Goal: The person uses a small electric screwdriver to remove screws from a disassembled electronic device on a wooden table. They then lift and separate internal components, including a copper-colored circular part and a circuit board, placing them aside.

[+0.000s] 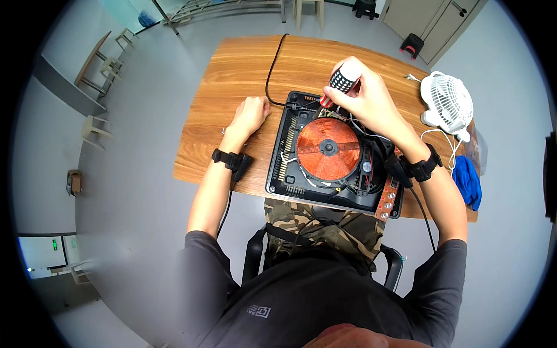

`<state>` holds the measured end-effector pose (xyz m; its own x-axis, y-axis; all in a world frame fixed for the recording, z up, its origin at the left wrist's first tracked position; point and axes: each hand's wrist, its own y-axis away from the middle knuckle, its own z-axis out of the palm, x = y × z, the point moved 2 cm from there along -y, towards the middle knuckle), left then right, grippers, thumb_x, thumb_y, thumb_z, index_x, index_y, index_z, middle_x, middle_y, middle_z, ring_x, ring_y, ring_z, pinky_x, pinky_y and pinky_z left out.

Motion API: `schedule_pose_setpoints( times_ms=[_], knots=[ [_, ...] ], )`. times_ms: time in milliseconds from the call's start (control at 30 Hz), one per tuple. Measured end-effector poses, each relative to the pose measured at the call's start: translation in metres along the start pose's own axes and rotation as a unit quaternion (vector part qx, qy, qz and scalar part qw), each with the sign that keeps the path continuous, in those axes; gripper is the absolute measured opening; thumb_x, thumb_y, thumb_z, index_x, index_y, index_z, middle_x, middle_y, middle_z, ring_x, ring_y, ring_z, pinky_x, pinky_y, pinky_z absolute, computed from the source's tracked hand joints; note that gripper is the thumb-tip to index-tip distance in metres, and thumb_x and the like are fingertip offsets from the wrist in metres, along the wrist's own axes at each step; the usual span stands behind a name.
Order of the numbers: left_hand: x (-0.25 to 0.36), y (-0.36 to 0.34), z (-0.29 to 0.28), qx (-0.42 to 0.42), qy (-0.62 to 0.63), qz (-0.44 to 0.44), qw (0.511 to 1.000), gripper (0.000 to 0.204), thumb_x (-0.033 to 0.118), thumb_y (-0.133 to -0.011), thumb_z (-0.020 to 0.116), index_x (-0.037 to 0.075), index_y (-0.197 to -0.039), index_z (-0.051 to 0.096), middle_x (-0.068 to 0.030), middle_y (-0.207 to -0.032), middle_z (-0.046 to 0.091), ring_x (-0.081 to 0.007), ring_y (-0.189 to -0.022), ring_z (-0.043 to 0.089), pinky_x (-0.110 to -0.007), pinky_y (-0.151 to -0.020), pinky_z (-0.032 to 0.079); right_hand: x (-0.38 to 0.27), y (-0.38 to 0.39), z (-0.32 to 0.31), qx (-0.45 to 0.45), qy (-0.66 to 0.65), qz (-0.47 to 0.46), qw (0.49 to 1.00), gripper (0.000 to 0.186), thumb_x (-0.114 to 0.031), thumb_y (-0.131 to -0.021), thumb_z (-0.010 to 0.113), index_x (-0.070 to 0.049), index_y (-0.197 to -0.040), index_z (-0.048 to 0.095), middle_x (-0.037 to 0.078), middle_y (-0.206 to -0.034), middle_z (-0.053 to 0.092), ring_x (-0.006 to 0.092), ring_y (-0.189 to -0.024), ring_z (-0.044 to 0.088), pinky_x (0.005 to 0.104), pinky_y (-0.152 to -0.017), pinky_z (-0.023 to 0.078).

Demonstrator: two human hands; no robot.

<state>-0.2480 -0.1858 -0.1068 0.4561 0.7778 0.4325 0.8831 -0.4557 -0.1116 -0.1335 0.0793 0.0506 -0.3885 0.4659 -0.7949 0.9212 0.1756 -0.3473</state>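
Right hand (366, 97): closed around black-white-red cylindrical tool (341, 81)
Axis: slanted, red end lower-left of grip
Left hand (250, 115): curled, contents unclear

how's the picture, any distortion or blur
In the head view, the wooden table bows from fisheye distortion and corners go black; also in the head view, the copper coil looks fairly crisp, the left sleeve hazy at its outer edge.

Bright, fairly even light over my tabletop (232, 87); shadows soft, can't pin down the source. Copper coil (342, 146) looks reasonably sharp to me. Heavy fisheye: table edges bow, corners go black. Hazy smear by my left sleeve (206, 264); far background details soft.
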Motion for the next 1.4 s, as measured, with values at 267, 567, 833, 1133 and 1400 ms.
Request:
schedule_pose_setpoints(
  times_ms=[267, 567, 833, 1133, 1400],
  knots=[
    [-0.020, 0.000, 0.012, 0.044, 0.045, 0.077, 0.995, 0.008, 0.008, -0.089, 0.070, 0.001, -0.090, 0.066, -0.0192, -0.088, 0.068, -0.0394, -0.087, 0.066, -0.047, -0.077, 0.052, 0.019, -0.013, 0.010, -0.003, -0.021, -0.004, 1.000, 0.031, -0.025, -0.090, 0.080, -0.003, -0.099, 0.060, 0.004, -0.077, 0.071, 0.0107, -0.069, 0.065, 0.0285, -0.063, 0.050],
    [-0.015, -0.002, 0.003, 0.023, 0.060, 0.070, 0.995, 0.010, 0.003, -0.088, 0.072, 0.000, -0.092, 0.063, -0.0189, -0.088, 0.067, -0.0391, -0.088, 0.065, -0.046, -0.079, 0.053, 0.019, -0.003, -0.022, 0.018, 0.080, 0.031, 0.996, 0.036, -0.030, -0.087, 0.082, -0.003, -0.098, 0.060, 0.005, -0.077, 0.067, 0.0145, -0.069, 0.063, 0.0314, -0.065, 0.050],
    [-0.014, -0.004, 0.004, -0.008, 0.061, 0.057, 0.997, 0.016, 0.005, -0.087, 0.073, -0.002, -0.099, 0.066, -0.0203, -0.089, 0.068, -0.0351, -0.081, 0.065, -0.042, -0.076, 0.053, 0.041, 0.014, -0.046, 0.013, -0.037, 0.056, 0.998, 0.030, -0.020, -0.094, 0.078, -0.003, -0.111, 0.060, 0.007, -0.092, 0.072, 0.0147, -0.084, 0.074, 0.0274, -0.077, 0.058],
    [-0.002, 0.003, -0.008, -0.043, 0.041, -0.008, 0.998, 0.020, 0.007, -0.089, 0.075, -0.002, -0.105, 0.068, -0.0154, -0.086, 0.068, -0.0282, -0.079, 0.065, -0.040, -0.078, 0.053, 0.014, 0.021, -0.053, 0.009, 0.003, 0.071, 0.997, 0.026, -0.017, -0.094, 0.076, 0.000, -0.105, 0.059, 0.008, -0.089, 0.072, 0.0125, -0.082, 0.071, 0.0266, -0.072, 0.056],
    [0.001, 0.011, -0.023, -0.043, 0.033, -0.031, 0.998, 0.020, 0.009, -0.090, 0.075, -0.001, -0.107, 0.070, -0.0142, -0.087, 0.070, -0.0276, -0.081, 0.067, -0.039, -0.080, 0.053, 0.014, 0.020, -0.048, 0.018, 0.064, 0.031, 0.997, 0.028, -0.020, -0.093, 0.077, -0.002, -0.104, 0.059, 0.007, -0.088, 0.070, 0.0114, -0.076, 0.065, 0.0267, -0.068, 0.052]
  ],
)
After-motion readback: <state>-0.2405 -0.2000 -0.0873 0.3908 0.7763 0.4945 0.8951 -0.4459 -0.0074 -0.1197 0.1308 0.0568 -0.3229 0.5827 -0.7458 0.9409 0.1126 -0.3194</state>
